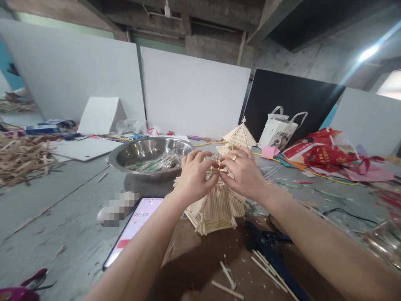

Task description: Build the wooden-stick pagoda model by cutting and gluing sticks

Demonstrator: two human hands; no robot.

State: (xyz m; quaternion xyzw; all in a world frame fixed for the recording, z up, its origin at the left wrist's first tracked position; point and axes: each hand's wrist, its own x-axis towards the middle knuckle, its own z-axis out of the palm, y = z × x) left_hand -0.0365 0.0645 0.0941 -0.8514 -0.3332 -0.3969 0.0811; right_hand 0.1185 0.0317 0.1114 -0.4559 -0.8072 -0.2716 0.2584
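A small building model of pale wooden sticks [216,207] stands on a brown board [184,271]. At its top, my left hand [196,173] has thumb and fingers closed in a pinch around a small stick piece. My right hand [242,173], with a ring on one finger, pinches at the same spot from the other side. The fingertips nearly meet, and the small piece between them is partly hidden. Behind the hands rises another stick structure with a pointed roof [239,136].
A steel bowl [150,173] with sticks inside is at back left, a phone [134,228] nearer. A blue-handled tool [275,259] and loose sticks [269,271] lie front right. Beyond are a white bag [275,131], a red bag [322,148] and a wood pile [21,161].
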